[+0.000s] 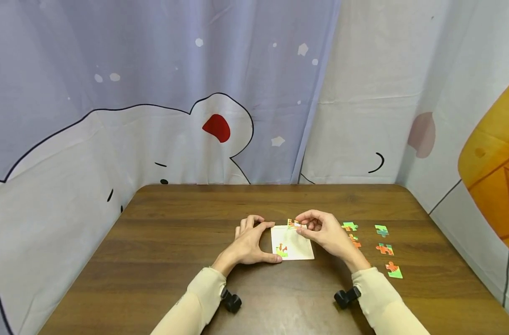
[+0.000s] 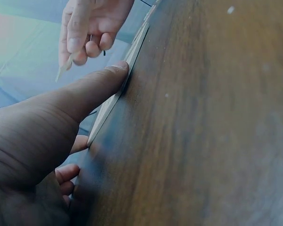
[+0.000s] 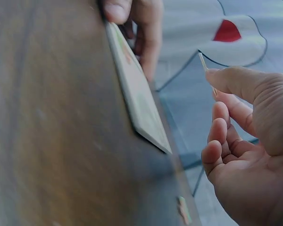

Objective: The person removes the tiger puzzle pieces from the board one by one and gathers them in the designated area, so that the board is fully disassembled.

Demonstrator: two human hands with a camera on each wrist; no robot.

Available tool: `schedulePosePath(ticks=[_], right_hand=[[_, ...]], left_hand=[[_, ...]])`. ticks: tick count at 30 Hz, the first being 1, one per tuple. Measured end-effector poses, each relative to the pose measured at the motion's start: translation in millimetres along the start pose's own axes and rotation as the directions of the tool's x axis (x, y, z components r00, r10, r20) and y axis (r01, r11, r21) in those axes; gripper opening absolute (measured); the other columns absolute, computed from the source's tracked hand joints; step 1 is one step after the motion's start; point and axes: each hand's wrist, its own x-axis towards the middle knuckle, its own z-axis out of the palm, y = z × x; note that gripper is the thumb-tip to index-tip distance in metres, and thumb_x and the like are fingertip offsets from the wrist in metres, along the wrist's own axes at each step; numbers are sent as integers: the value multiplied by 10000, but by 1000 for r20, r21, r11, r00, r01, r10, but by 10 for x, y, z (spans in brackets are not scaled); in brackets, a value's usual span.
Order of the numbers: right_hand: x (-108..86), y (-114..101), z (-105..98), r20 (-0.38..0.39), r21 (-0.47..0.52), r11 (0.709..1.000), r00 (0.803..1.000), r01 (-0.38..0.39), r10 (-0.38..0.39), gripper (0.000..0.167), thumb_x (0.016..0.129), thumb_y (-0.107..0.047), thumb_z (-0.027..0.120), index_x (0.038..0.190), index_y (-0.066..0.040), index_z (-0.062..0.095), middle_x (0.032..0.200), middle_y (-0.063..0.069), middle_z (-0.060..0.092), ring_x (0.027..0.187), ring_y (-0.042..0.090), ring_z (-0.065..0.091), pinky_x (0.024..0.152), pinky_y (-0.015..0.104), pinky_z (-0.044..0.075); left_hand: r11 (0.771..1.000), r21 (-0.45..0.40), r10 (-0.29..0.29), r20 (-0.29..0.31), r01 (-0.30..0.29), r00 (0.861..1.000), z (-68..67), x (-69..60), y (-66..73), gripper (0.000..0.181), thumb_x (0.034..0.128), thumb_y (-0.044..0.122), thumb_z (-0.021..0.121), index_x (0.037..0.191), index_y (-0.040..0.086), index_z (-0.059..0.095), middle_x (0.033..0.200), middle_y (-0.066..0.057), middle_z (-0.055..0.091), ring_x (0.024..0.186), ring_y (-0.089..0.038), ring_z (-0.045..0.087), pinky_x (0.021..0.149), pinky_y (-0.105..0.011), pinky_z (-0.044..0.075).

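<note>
A square, pale puzzle board (image 1: 300, 249) lies on the table. My left hand (image 1: 247, 244) holds it by its left side, the thumb at the near corner and a finger at the far corner. One green-and-orange puzzle piece (image 1: 282, 252) sits in the board's near left corner. Over the far edge, my right hand (image 1: 328, 233) pinches another puzzle piece (image 1: 292, 223) between thumb and forefinger. In the right wrist view this piece (image 3: 203, 61) is seen edge-on, raised above the board (image 3: 139, 106). The left thumb (image 2: 115, 73) presses the board's edge in the left wrist view.
Right of the board lie several loose pieces, among them a green one (image 1: 381, 230), an orange one (image 1: 385, 249) and an orange-and-green one (image 1: 394, 270). The brown wooden table (image 1: 175, 242) meets a printed curtain (image 1: 175, 139) at its back edge.
</note>
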Motion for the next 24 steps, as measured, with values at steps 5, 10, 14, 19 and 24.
schedulePosePath(ticks=[5, 10, 14, 19, 24], right_hand=[[-16, -21, -217, -42, 15, 1000, 999, 0, 1, 273, 967, -90, 879, 1205, -7, 774, 985, 120, 704, 811, 140, 620, 673, 226, 525], [-74, -80, -492, -82, 21, 999, 996, -26, 27, 299, 979, -109, 870, 1244, -19, 765, 1016, 124, 710, 849, 143, 640, 675, 238, 543], [-125, -101, -684, -115, -8, 1000, 993, -15, 14, 302, 987, -119, 863, 1255, -23, 764, 1040, 101, 711, 866, 136, 634, 700, 217, 523], [-197, -112, -823, -127, -2, 1000, 992, -15, 15, 297, 995, -119, 854, 1260, -22, 762, 1025, 76, 694, 835, 136, 616, 687, 228, 511], [-246, -97, -877, -121, -33, 999, 992, -28, 24, 302, 1000, -145, 855, 1261, -26, 763, 995, 68, 692, 821, 137, 618, 686, 252, 523]], left_hand=[[1000, 4, 1, 2, -1, 1000, -5, -18, 8, 1051, 735, 653, 980, 1602, 196, 601, 1552, -142, 441, 1374, -372, 385, 1036, -553, 344], [1000, 4, 18, 0, -18, 1000, -6, -19, 21, 1044, 736, 631, 978, 1598, 177, 604, 1536, -147, 442, 1364, -369, 386, 1039, -541, 342], [999, -32, 3, 19, -3, 1000, -24, -21, 51, 1041, 726, 584, 995, 1593, 158, 608, 1552, -156, 428, 1394, -379, 367, 1081, -574, 323], [1000, -20, 2, 12, -2, 1000, 17, -7, -13, 1076, 707, 634, 986, 1610, 200, 595, 1562, -136, 420, 1401, -366, 359, 1091, -570, 317], [1000, -22, 17, 19, -17, 1000, 2, -9, -23, 1100, 706, 655, 989, 1623, 207, 578, 1567, -133, 415, 1390, -363, 365, 1085, -570, 322]])
